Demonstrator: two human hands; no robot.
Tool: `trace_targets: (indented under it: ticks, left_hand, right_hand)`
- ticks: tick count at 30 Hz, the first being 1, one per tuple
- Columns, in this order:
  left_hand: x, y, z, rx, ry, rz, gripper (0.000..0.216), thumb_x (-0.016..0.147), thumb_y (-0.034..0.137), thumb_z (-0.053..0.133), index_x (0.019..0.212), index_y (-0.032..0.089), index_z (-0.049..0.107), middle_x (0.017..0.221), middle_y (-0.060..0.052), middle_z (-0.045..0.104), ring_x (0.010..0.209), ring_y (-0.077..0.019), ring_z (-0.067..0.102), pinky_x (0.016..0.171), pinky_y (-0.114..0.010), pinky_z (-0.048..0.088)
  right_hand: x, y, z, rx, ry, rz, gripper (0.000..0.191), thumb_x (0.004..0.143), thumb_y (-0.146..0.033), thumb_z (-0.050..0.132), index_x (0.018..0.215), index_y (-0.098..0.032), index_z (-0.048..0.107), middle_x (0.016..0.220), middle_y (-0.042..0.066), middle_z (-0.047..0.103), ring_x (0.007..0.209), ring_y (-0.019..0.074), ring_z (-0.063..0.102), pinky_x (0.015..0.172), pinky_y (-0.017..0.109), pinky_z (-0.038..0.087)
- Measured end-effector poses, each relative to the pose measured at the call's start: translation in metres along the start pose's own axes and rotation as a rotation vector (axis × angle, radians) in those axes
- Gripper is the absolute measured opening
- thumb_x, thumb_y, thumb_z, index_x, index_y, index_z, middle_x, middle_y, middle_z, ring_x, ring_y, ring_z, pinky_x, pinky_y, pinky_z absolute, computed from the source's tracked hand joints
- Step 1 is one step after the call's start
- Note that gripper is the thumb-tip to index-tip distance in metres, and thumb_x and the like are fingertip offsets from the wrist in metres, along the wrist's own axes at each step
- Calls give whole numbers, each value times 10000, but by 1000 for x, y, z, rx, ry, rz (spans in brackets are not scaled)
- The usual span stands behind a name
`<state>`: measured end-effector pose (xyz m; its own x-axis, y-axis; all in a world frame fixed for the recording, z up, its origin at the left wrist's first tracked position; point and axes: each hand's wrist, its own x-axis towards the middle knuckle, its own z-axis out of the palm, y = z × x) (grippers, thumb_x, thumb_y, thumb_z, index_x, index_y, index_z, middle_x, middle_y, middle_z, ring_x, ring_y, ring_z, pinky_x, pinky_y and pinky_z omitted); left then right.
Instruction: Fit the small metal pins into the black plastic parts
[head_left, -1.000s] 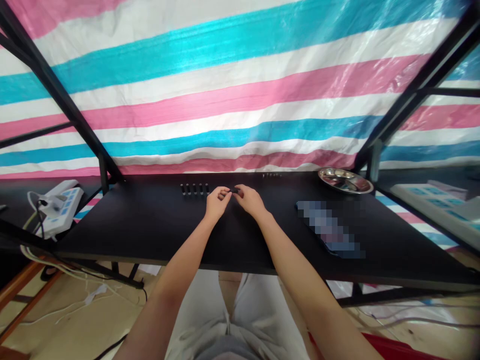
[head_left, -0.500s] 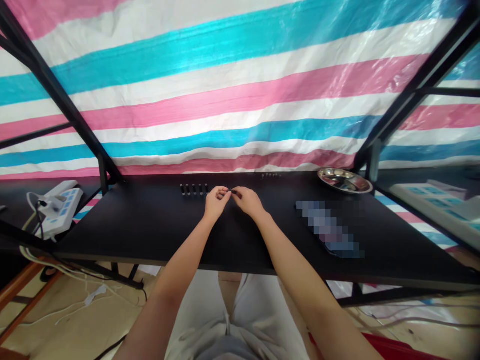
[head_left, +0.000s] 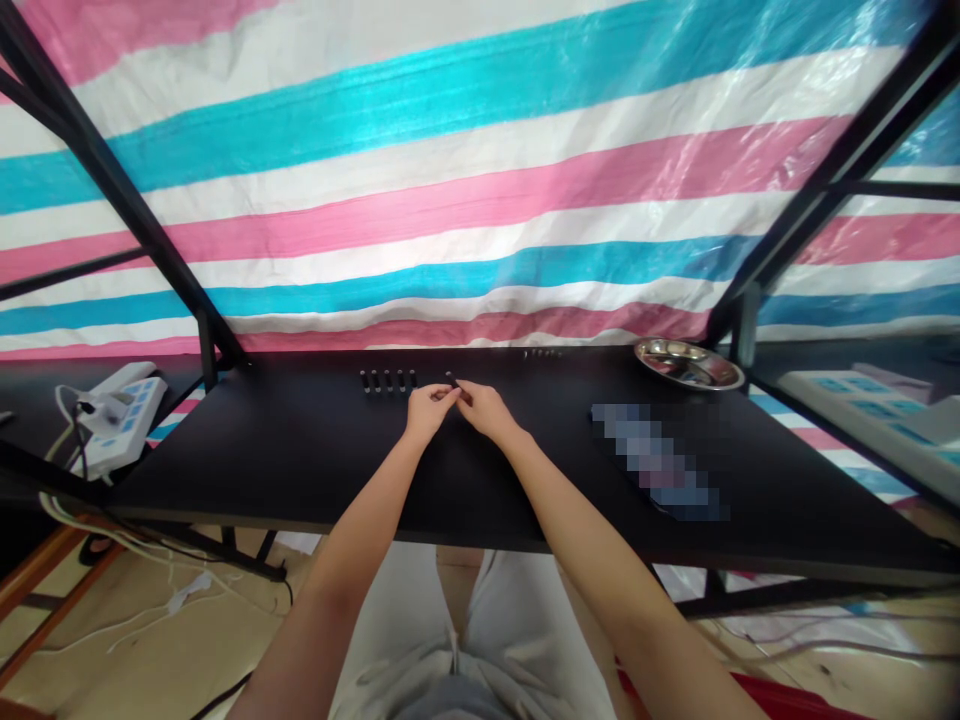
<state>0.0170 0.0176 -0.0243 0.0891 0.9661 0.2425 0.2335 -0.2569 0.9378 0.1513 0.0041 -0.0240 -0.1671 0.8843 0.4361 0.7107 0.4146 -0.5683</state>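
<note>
Both hands meet over the middle of a black table [head_left: 300, 460]. My left hand [head_left: 425, 410] and my right hand [head_left: 480, 408] pinch a small black cylindrical piece [head_left: 452, 382] between their fingertips; its tip sticks up between them. Just left of the hands, a short row of several small black upright cylinders [head_left: 388, 381] stands near the table's far edge.
A shallow metal dish [head_left: 688, 363] sits at the back right. A blurred flat object [head_left: 660, 460] lies right of the hands. Some tiny dark parts [head_left: 543, 352] lie along the far edge. A white power strip [head_left: 120, 408] with cables rests at left. A striped tarp hangs behind.
Both hands have drifted slightly left and nearer together, still pinching the small black piece, which now points upward between the fingers.
</note>
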Motion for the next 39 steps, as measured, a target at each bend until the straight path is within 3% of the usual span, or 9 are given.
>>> trace_targets:
  ticks: [5, 8, 12, 16, 28, 34, 39]
  left_hand:
    - [1, 1, -2, 85, -25, -18, 250, 668, 343, 639, 757, 120, 707, 635, -31, 650, 578, -119, 551, 592, -231, 419]
    - [4, 2, -5, 271, 54, -54, 257, 684, 352, 631, 795, 135, 712, 611, -21, 636, 582, -124, 554, 596, -231, 412]
    - [8, 3, -11, 600, 152, -100, 279, 747, 379, 574, 900, 189, 710, 718, -45, 673, 684, -158, 593, 625, -239, 412]
    - [13, 0, -15, 787, 177, -116, 287, 787, 379, 526, 957, 225, 699, 855, -78, 694, 805, -194, 610, 661, -247, 420]
    - [18, -6, -17, 790, 186, -167, 320, 768, 411, 536, 951, 209, 702, 906, -122, 687, 835, -240, 617, 698, -302, 434]
    - [12, 1, -22, 849, 145, -180, 303, 768, 433, 525, 860, 211, 710, 855, -113, 682, 802, -241, 616, 676, -305, 427]
    - [2, 8, -18, 875, 8, -16, 282, 799, 396, 487, 728, 207, 684, 756, -79, 669, 739, -200, 603, 660, -271, 409]
  right_hand:
    - [-1, 0, 2, 34, -62, -3, 424, 756, -161, 493, 1177, -171, 540, 716, 11, 618, 620, 126, 545, 623, 236, 411]
    - [-1, 1, 2, 34, -89, 37, 503, 752, -168, 524, 1253, -166, 477, 721, 2, 618, 636, 121, 549, 644, 238, 418]
    - [0, 2, 1, -15, -89, 81, 483, 774, -190, 528, 1255, -173, 482, 733, 0, 624, 658, 117, 552, 677, 241, 423]
    - [1, 4, 1, -48, -117, 72, 407, 790, -210, 520, 1194, -175, 541, 751, 9, 633, 676, 117, 559, 689, 240, 420]
    - [0, 1, -3, -68, -143, 79, 329, 802, -244, 512, 1112, -182, 602, 781, 25, 650, 686, 121, 572, 682, 240, 426]
    - [0, 1, -11, -137, -93, 149, 291, 814, -255, 487, 1055, -167, 626, 861, 57, 662, 761, 152, 591, 721, 262, 435]
    - [0, 6, -12, -180, -97, 150, 210, 815, -240, 479, 918, -169, 648, 913, 67, 650, 804, 150, 579, 734, 252, 423]
